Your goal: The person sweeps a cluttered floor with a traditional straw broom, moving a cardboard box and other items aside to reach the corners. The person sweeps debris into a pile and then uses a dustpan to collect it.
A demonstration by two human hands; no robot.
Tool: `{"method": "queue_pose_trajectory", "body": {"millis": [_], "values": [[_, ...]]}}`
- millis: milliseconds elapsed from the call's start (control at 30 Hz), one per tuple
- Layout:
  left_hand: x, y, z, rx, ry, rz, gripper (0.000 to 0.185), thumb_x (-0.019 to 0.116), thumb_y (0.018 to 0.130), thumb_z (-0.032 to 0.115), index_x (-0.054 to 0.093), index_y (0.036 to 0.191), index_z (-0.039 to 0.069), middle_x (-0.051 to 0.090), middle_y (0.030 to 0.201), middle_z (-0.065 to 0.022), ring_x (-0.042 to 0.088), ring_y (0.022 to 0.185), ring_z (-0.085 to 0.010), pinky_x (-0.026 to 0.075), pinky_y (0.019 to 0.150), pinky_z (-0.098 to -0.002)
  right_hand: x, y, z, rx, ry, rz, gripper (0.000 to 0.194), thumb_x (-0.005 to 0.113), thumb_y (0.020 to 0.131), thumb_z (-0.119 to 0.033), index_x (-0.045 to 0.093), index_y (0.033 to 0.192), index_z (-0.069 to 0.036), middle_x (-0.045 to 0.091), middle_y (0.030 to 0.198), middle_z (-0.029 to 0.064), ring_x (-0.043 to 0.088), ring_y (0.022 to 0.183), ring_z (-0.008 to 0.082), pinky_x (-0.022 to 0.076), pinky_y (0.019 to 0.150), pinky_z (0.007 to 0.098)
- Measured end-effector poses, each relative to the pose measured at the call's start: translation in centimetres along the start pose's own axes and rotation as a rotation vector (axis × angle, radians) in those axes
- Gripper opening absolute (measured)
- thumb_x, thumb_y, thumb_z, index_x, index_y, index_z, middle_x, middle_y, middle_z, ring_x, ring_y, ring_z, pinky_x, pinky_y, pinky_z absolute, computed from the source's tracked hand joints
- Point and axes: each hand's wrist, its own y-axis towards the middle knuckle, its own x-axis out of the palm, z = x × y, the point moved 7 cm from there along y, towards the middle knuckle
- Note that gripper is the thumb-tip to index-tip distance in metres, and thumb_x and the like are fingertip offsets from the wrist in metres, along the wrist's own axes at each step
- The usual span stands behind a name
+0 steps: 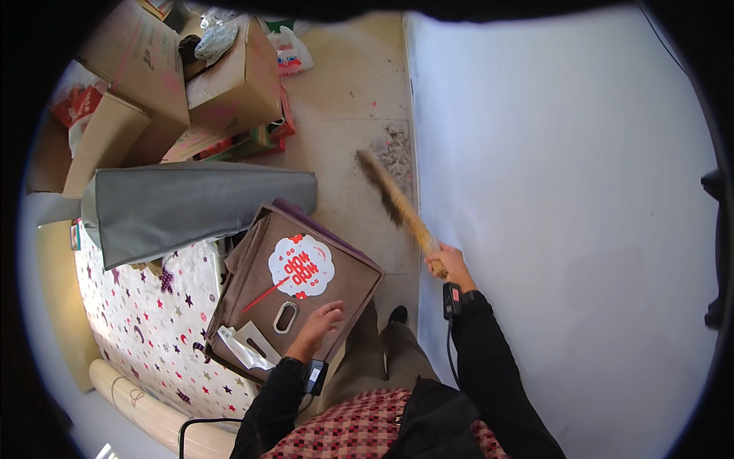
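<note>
My right hand (450,265) is closed around the handle of a bed brush (401,207) with dark bristles. The brush slants up and left over the tiled floor, its far end beside a heap of dust and debris (395,152) along the foot of the white wall. Over the brown fabric storage box (350,261), my left hand (324,324) has its fingers apart and holds nothing; whether it touches the lid is unclear. On the lid lie a white fan with red print (301,265), its red handle, and a white plastic piece (249,347).
A grey fabric case (200,209) stands left of the floor strip. Behind it are cardboard boxes (232,86) and a white plastic bag (292,54). A star-patterned sheet (149,321) lies at left. The white wall (562,172) bounds the right side.
</note>
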Motion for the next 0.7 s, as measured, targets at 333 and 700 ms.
{"method": "queue_pose_trajectory", "body": {"millis": [333,700], "values": [[-1.7,-1.6,0.1,-0.003,-0.053,0.017,0.043,0.049,0.092,0.024,0.044,0.132,0.007,0.052,0.126,-0.006,0.053,0.107,-0.0173,0.041,0.084,-0.0319,1.3,-7.7,2.1,0.161,0.123,-0.045,0.046,0.062,0.072,-0.001,0.052,0.117,-0.002,0.062,0.075,0.0128,0.056,0.048,0.0161,0.0431,0.037,0.0272],[-4.3,-3.1,0.0,0.014,-0.186,0.002,0.04,0.049,0.093,0.024,0.046,0.13,0.01,0.052,0.124,-0.0031,0.054,0.104,-0.0148,0.042,0.081,-0.0304,5.5,-0.6,-3.5,0.076,-0.064,-0.021,0.041,0.06,0.074,-0.002,0.05,0.114,-0.007,0.059,0.074,0.0118,0.055,0.049,0.0162,0.0435,0.039,0.0285]]}}
